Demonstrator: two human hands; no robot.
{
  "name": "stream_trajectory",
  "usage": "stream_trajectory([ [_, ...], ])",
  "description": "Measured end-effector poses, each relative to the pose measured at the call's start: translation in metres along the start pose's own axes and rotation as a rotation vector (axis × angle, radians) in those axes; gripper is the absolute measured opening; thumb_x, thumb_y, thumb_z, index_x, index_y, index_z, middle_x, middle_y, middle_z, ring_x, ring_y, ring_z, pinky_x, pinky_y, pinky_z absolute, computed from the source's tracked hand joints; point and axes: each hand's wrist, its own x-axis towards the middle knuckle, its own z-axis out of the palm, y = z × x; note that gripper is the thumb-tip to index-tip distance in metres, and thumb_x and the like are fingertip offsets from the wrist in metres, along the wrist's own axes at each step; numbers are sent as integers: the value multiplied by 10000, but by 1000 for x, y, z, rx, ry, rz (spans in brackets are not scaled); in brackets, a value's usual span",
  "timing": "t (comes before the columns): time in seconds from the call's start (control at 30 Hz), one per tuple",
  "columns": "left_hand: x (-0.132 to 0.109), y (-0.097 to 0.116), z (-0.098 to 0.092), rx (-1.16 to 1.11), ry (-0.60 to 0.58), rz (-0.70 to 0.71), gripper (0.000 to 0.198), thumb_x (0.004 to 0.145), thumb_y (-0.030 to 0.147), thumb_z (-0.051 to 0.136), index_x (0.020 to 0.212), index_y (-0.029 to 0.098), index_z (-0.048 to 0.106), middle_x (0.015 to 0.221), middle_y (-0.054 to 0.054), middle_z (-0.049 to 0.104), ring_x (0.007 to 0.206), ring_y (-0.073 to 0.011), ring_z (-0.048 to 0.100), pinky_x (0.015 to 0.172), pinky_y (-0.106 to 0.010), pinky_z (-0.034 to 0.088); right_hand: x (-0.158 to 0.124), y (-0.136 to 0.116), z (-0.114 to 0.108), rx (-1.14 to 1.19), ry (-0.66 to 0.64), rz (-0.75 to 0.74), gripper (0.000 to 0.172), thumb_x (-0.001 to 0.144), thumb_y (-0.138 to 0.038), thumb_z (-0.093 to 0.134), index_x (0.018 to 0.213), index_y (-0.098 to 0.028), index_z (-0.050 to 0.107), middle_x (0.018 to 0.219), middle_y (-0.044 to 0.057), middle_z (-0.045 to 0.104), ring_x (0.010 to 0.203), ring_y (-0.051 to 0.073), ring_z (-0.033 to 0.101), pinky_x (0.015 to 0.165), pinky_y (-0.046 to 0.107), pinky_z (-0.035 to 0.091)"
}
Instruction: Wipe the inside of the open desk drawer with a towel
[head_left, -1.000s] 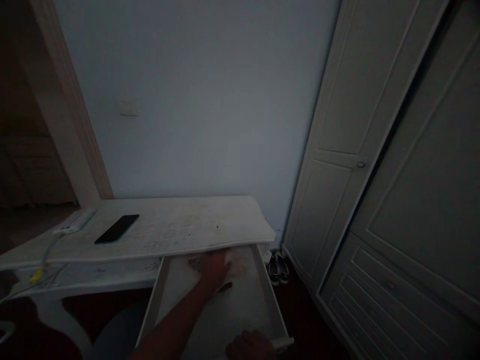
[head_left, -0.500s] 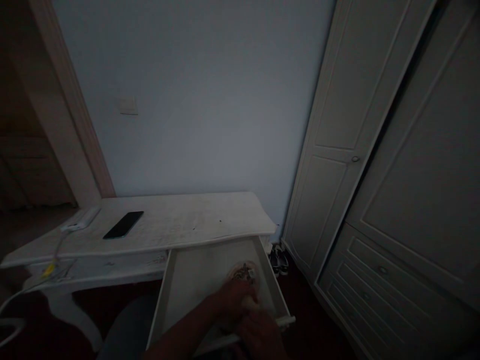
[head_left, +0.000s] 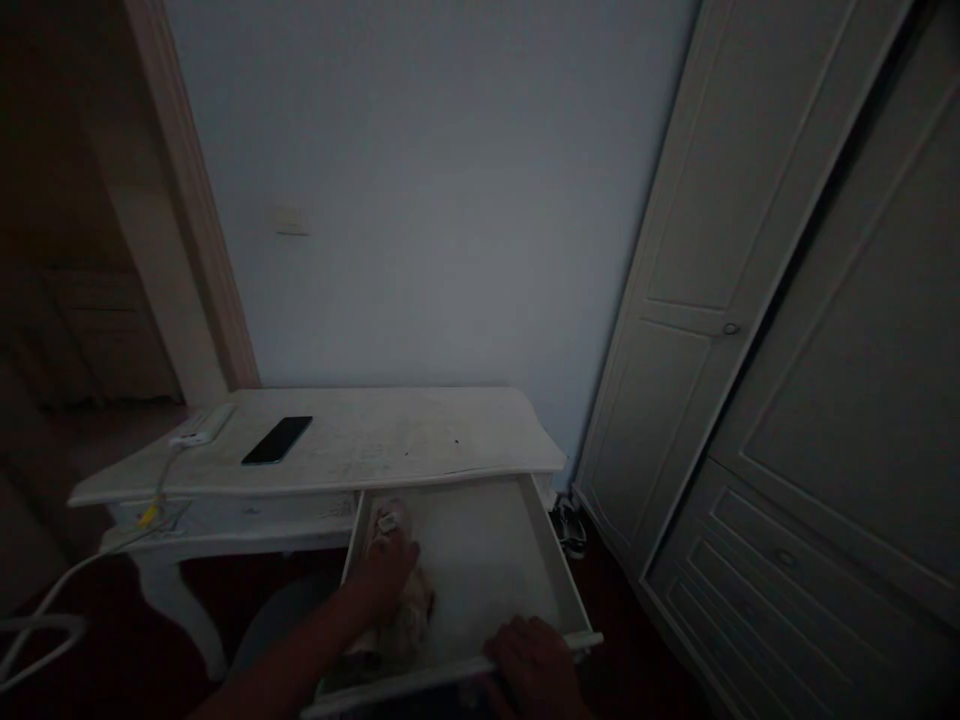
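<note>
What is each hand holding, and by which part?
The right hand holds the drawer by its front edge; the left hand is on a pale bundle, grip unclear.

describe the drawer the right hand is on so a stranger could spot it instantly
Find the white desk against the pale wall. The drawer juts from the right part of its front, left hand inside, right hand on the front edge. Unlike the shut drawers in the cupboard further right, it stands open, with a pinkish bundle along its left side.
</note>
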Motion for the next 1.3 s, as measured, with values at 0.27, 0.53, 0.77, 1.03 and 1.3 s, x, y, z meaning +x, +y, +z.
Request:
stream_trajectory([
  [0.27,45,-4,-31,-64,238,-212,516,1006,244,466,1510,137,502,1444,-260,628,1218,-369,703,1017,-504,545,-2,1,8,-7,51,2,278,1034,-518,562,977,-246,577,789,7,683,732,204,615,683,349,373],
  [0.53,86,111,-20,-247,191,267,603,869,450,738,1434,270,630,1492,-83,652,1359,-291,607,1188,-383,422,-3,-1,13,0,81,17,272,1016,-506,562,952,-243,586,772,6,674,711,205,624,664,339,388],
  [0.77,61,154,3,-283,-34,515,483,817,436,758,1280,299,736,1364,-48,738,1252,-299,679,1107,-375,497,-2,-4,4,58,20,56,267,1024,-489,538,981,-233,601,842,41,690,778,229,636,710,345,450],
  [1.03,-26,31,-15,-174,-88,259,577,728,316,767,1302,264,730,1378,-127,727,1287,-377,663,1114,-487,503,3,-7,-9,38,-72,70,202,1003,-438,620,987,-244,567,872,19,702,794,224,645,736,356,423],
  [1.3,-135,-109,-7,-568,462,-188,561,756,594,643,1301,472,689,1400,70,722,1306,-298,663,1157,-405,505,5,-9,-14,47,-87,87,161,984,-400,627,991,-248,575,895,26,705,804,223,648,744,365,423],
])
